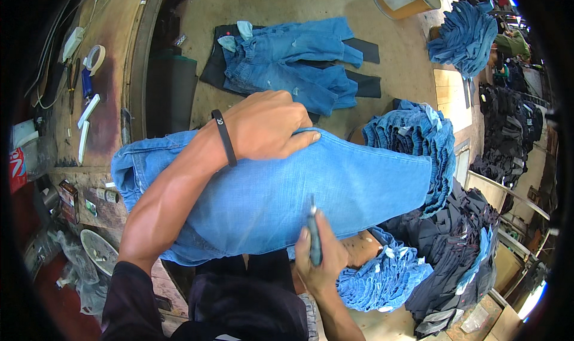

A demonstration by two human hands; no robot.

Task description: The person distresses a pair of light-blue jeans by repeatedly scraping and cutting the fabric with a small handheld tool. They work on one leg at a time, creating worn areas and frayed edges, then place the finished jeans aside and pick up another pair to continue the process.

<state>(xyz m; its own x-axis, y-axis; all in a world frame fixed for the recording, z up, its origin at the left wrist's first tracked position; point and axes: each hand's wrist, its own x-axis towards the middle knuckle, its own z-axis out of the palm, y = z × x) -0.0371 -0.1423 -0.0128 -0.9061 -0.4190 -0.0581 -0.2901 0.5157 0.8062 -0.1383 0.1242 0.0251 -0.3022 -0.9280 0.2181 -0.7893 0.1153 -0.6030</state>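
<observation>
While the left hand [272, 126] closes in a fist on the upper edge of the light-blue denim jeans [365, 173], the right hand [326, 260] grips a slim, grey-green-handled tool [314, 239], its narrow tip pointing at the cloth — whether it touches, I cannot tell. The jeans stretch sideways in front of the person's lap, tapering rightward. To their right stand a stack of blue denim [439, 144] and a heap of dark garments [448, 239]; beyond, more jeans [293, 60] lie spread on the floor [400, 60].
</observation>
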